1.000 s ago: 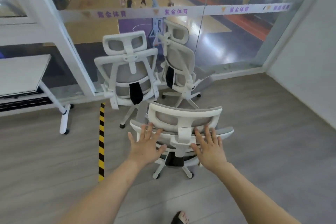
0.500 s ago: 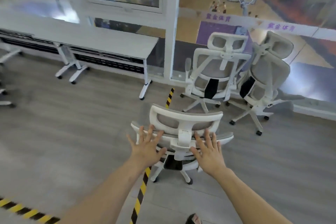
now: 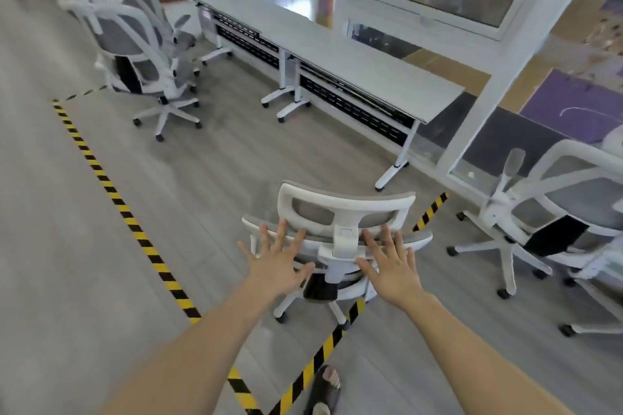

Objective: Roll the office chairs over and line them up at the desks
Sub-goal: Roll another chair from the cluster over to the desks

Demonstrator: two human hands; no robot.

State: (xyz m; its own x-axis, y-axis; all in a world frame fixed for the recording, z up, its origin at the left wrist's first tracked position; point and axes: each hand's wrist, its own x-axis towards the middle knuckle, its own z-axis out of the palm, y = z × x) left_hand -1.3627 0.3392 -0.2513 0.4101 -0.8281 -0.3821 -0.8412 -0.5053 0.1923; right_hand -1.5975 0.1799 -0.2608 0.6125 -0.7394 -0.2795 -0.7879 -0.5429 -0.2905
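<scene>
Chair (image 3: 344,222) on castors, likely light-rolling but prone to swivel; left hand (image 3: 278,261) and right hand (image 3: 392,268) press flat, fingers spread, on backrest either side of spine.

Desks (image 3: 354,61): two. Hands (image 3: 276,261): two. Chairs (image 3: 344,212): at least five.

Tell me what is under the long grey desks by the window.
Under the long grey desktops: black perforated panels, white legs on castors and grey floor. What lies behind the panels is hidden.
</scene>
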